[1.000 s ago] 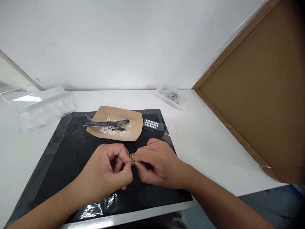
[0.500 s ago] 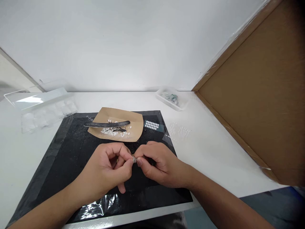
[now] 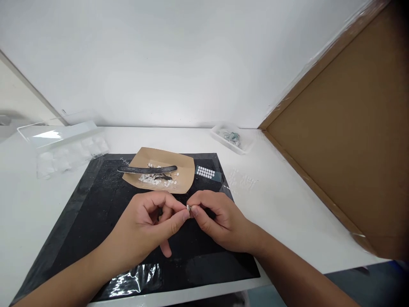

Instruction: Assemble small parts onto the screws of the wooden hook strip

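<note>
Compared with the view half a second earlier, both hands sit slightly farther from the near table edge, and the pinch point has shifted toward the right edge. The left hand [image 3: 150, 226] and the right hand [image 3: 217, 219] meet over the middle of the black rectangular work mat [image 3: 79, 204], which lies on the white table [image 3: 281, 204]. Between the fingertips sits a small silver metal part [image 3: 188, 208]. The right hand's grip is narrow, thumb and forefinger closed on the part. The left thumb and forefinger press against it from the other side, also in a narrow pinch. The part is too small to tell its long axis or which way it points.

Toward the far edge of the mat lies a tan paper sheet [image 3: 183, 168] carrying a dark slim tweezer-like tool [image 3: 147, 169], its long axis parallel to the far table edge, and a scatter of small white bits [image 3: 158, 181]. Just beside the paper, toward the right edge, lies a dark strip with rows of white dots [image 3: 206, 172]. A clear plastic tray [image 3: 68, 147] sits near the far left corner; a small clear dish [image 3: 231, 138] stands near the far edge.
</note>
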`<state>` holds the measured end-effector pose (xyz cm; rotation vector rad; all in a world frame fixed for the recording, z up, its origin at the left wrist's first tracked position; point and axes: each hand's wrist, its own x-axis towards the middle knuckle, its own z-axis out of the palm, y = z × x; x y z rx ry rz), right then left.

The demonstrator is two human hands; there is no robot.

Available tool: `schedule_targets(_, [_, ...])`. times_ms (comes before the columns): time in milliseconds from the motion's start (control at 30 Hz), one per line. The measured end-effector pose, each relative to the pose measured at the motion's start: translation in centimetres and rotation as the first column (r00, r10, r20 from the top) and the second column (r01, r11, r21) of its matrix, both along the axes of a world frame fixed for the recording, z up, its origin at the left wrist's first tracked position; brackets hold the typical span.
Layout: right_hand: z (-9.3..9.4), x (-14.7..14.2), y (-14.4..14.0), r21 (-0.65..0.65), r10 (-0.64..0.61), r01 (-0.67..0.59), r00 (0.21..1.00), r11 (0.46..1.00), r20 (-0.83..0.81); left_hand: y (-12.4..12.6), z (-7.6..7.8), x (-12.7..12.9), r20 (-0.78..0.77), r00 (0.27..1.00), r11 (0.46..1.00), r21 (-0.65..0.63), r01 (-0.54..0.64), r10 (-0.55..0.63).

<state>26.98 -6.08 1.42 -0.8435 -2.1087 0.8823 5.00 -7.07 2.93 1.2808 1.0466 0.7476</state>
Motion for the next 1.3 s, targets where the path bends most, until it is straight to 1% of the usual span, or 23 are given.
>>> schedule_targets(67, [0.1,0.0,0.0,0.011,-0.006,0.005,1.000,1.000,0.013,0.0,0.0,0.0,-0.022,0.999,0.997,0.075,-0.035,0.037])
schedule_targets(100, [0.1,0.0,0.1,0.013,-0.008,0.008,1.000,1.000,0.016,0.0,0.0,0.0,-0.032,0.998,0.989,0.136,-0.051,0.055])
schedule_targets(167, [0.1,0.0,0.1,0.010,-0.010,0.010,1.000,1.000,0.015,0.0,-0.1,-0.1,-0.054,0.996,0.955,0.293,-0.052,0.071])
schedule_targets(200, [0.2,0.0,0.0,0.007,-0.012,0.012,1.000,1.000,0.012,0.0,-0.2,-0.2,-0.068,0.995,0.924,0.379,-0.039,0.070])
schedule_targets(267, [0.2,0.0,0.0,-0.001,-0.007,0.007,1.000,1.000,0.007,0.0,-0.3,-0.3,-0.097,0.993,0.839,0.544,-0.006,0.070])
schedule_targets(333, [0.3,-0.1,0.0,-0.010,0.003,-0.003,1.000,1.000,-0.001,0.2,-0.3,-0.3,-0.116,0.990,0.727,0.687,0.021,0.081])
schedule_targets(400, [0.4,-0.1,-0.1,-0.027,0.014,-0.015,1.000,1.000,-0.011,0.5,-0.1,-0.2,-0.124,0.988,0.614,0.789,0.040,0.095])
schedule_targets(500, [0.6,-0.1,-0.3,-0.073,0.021,-0.023,0.999,0.997,-0.032,0.9,0.3,-0.1,-0.156,0.982,0.470,0.878,0.089,0.105])
schedule_targets(600, [0.9,0.0,-0.5,-0.155,0.041,-0.050,0.997,0.987,-0.062,1.2,0.6,-0.3,-0.213,0.971,0.341,0.926,0.165,0.106])
schedule_targets(633, [0.9,0.0,-0.6,-0.190,0.050,-0.064,0.996,0.980,-0.075,1.3,0.6,-0.5,-0.235,0.966,0.304,0.933,0.193,0.110])
schedule_targets(700, [1.0,0.2,-0.7,-0.266,0.071,-0.098,0.992,0.959,-0.109,1.4,0.8,-0.8,-0.274,0.955,0.254,0.937,0.238,0.115])
schedule_targets(800, [1.1,0.4,-0.7,-0.405,0.103,-0.165,0.980,0.899,-0.169,1.6,1.0,-1.0,-0.300,0.949,0.229,0.935,0.272,0.099])
schedule_targets(867, [1.1,0.4,-0.8,-0.513,0.102,-0.213,0.966,0.832,-0.236,1.6,1.0,-1.1,-0.311,0.947,0.232,0.930,0.287,0.078])
schedule_targets(967, [1.1,0.4,-0.9,-0.645,0.071,-0.305,0.929,0.701,-0.363,1.5,1.0,-1.0,-0.306,0.951,0.283,0.917,0.280,0.049])
schedule_targets(1000, [1.2,0.4,-0.9,-0.670,0.066,-0.337,0.916,0.661,-0.395,1.5,0.9,-1.0,-0.299,0.954,0.308,0.911,0.275,0.032])
schedule_targets(1067, [1.2,0.4,-0.8,-0.699,0.071,-0.389,0.896,0.600,-0.438,1.5,0.8,-1.1,-0.292,0.956,0.348,0.896,0.277,-0.009])
schedule_targets(1167, [1.3,0.5,-0.7,-0.717,0.084,-0.437,0.878,0.543,-0.471,1.4,0.6,-1.2,-0.309,0.949,0.383,0.871,0.308,-0.062])
schedule_targets(1233, [1.3,0.5,-0.6,-0.724,0.088,-0.459,0.868,0.515,-0.488,1.3,0.6,-1.3,-0.315,0.945,0.402,0.857,0.323,-0.087])
schedule_targets(1300, [1.3,0.4,-0.6,-0.727,0.088,-0.471,0.862,0.499,-0.498,1.3,0.6,-1.3,-0.312,0.945,0.413,0.851,0.324,-0.099])
